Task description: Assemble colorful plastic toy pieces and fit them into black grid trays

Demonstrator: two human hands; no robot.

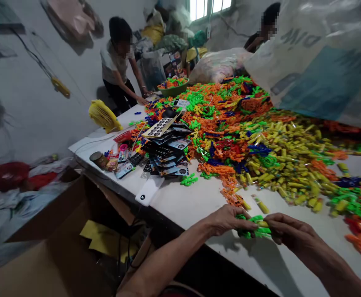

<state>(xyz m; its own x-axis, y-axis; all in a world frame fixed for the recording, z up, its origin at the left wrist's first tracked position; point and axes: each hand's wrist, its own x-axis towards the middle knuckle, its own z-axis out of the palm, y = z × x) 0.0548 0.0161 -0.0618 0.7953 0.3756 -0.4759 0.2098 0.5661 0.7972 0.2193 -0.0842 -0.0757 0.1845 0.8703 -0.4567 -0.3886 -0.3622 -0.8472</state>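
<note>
The left hand (228, 219) was positioned above the near edge of the counter (195, 210), its thumb and fingers closed around the green plastic pieces (264, 232). The right hand (292, 229) was positioned opposite, its thumb and fingertips pinched together on the yellow tube (263, 224). The yellow tube lay against the green plastic pieces, between the two hands. The exact fit between tube and pieces could not be determined, as the fingers partly covered both.

A loose yellow tube (262, 205) lay on the counter just beyond the hands. Behind it extended a pile of yellow tubes (286, 159), adjoining a larger heap of coloured plastic pieces (224, 123) in orange, green, blue and red. A large clear plastic bag (313, 57) stood at the right, overlapping the far side of the pile.

On the left portion of the counter stood a stack of black cards (168, 154), with a sheet of round stickers (158, 128) on top. A white strip (149, 190) projected from beneath the stack toward the counter edge. A jar (98, 160) and a yellow fan (104, 115) were located farther left. At the far end, a co-worker (115, 66) leaned over the counter near a green bowl (174, 90) filled with coloured pieces.
</note>
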